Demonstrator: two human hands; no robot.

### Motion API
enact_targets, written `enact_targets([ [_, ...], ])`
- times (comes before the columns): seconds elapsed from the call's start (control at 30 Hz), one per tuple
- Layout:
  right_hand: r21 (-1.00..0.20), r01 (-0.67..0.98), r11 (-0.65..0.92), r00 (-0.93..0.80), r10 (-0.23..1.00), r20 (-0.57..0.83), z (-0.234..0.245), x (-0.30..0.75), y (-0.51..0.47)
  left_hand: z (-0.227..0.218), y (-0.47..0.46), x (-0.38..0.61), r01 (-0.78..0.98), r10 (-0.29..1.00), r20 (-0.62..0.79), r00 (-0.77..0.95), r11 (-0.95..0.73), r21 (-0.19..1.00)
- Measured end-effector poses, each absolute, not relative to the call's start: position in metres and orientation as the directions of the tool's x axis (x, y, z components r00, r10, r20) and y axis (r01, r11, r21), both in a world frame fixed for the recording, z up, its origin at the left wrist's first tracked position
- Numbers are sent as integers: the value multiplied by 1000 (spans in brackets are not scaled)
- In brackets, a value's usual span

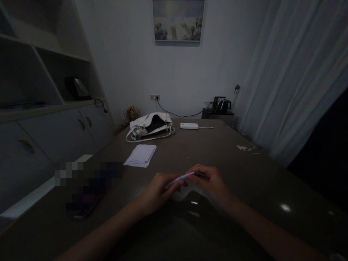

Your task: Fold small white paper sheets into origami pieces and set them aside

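Both my hands meet over the middle of a dark table [244, 181]. My left hand [157, 190] and my right hand [210, 181] pinch opposite ends of a thin white sheet of paper [179, 178], seen almost edge-on and held just above the tabletop. Fingers of both hands are closed on it. A small stack of white papers [141, 156] lies farther back on the left, apart from my hands.
A white handbag [150, 127] and a white power bank [189, 125] with a cable lie at the table's far end. Cabinets and shelves [54, 119] line the left wall. A kettle [221, 105] stands on a low stand by the curtain [293, 90]. A dark phone-like object [81, 214] rests at the left.
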State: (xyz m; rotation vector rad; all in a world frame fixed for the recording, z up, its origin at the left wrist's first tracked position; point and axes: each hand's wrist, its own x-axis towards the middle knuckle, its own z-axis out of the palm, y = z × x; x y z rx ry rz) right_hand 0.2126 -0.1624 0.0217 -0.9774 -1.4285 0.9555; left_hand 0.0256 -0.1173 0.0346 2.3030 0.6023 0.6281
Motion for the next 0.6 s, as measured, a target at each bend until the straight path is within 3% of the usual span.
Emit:
enact_targets([
  [0.6, -971, 21, 238, 22, 971, 238, 27, 208, -166, 37, -119, 28, 170, 588, 150, 795, -453, 875],
])
